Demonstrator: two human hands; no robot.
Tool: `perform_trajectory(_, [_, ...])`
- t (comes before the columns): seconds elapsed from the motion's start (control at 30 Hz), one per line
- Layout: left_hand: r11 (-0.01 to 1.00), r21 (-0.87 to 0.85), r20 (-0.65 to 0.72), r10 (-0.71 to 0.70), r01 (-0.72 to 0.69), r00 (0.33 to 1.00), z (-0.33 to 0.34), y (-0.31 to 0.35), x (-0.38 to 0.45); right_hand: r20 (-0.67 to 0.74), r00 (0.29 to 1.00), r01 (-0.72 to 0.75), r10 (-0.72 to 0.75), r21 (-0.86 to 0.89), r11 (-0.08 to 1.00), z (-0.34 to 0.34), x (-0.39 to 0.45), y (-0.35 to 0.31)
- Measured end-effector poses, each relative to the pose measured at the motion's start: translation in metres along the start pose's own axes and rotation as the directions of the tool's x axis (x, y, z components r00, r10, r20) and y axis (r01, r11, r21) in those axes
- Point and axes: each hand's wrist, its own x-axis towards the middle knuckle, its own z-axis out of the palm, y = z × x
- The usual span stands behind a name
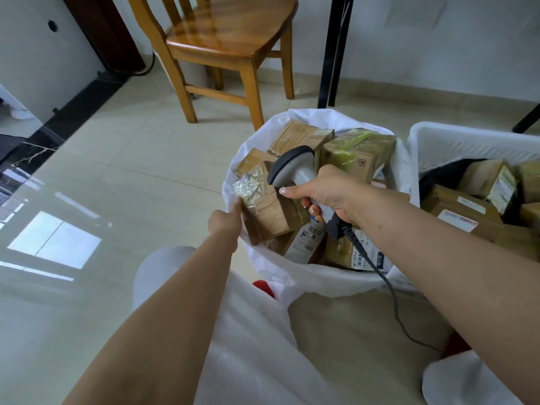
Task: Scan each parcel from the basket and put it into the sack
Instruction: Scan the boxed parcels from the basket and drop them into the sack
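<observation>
Scanner (298,173) gripped in my right hand (330,197), taped parcel (268,206) pinched in my left hand (225,223) over sack (292,276) (label below: "010").

"010" in white on the black edge of a white shipping label (371,256) stuck on a brown cardboard parcel in the white sack (295,273), barcodes and other label print too small to read

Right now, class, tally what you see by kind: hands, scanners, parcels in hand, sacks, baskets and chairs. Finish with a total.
Hands: 2, left hand and right hand
Scanner: 1
Parcel in hand: 1
Sack: 1
Basket: 1
Chair: 1
Total: 7
</observation>
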Motion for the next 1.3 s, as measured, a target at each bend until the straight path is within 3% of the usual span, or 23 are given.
perform_trajectory(0.23, [0.975,0.143,-0.122,0.188,-0.170,0.974,-0.025,-0.004,0.002,0.023,0.997,-0.070,0.072,-0.074,0.995,0.011,0.014,0.010])
perform_trajectory(0.37, [0.961,0.205,-0.241,0.234,-0.186,0.942,-0.036,-0.003,0.006,0.050,0.990,-0.127,0.131,-0.082,0.989,0.018,0.022,0.015])
perform_trajectory(0.6, [0.868,0.481,-0.030,0.153,-0.120,0.988,-0.045,-0.008,0.006,0.136,0.965,-0.195,0.225,-0.204,0.959,0.035,0.025,0.022])
perform_trajectory(0.97, [0.874,0.449,0.084,0.165,-0.185,0.983,-0.052,0.024,-0.029,0.007,0.993,-0.113,0.114,-0.072,0.991,-0.020,-0.006,0.020])
perform_trajectory(1.17, [0.831,0.453,0.115,0.304,-0.322,0.946,-0.045,0.048,-0.066,-0.006,0.999,-0.046,0.046,0.003,0.999,-0.052,-0.044,0.017])
perform_trajectory(1.3, [0.814,0.365,0.104,0.447,-0.452,0.888,-0.027,0.071,-0.095,-0.064,0.998,-0.017,0.021,0.065,0.998,-0.078,-0.065,0.023])
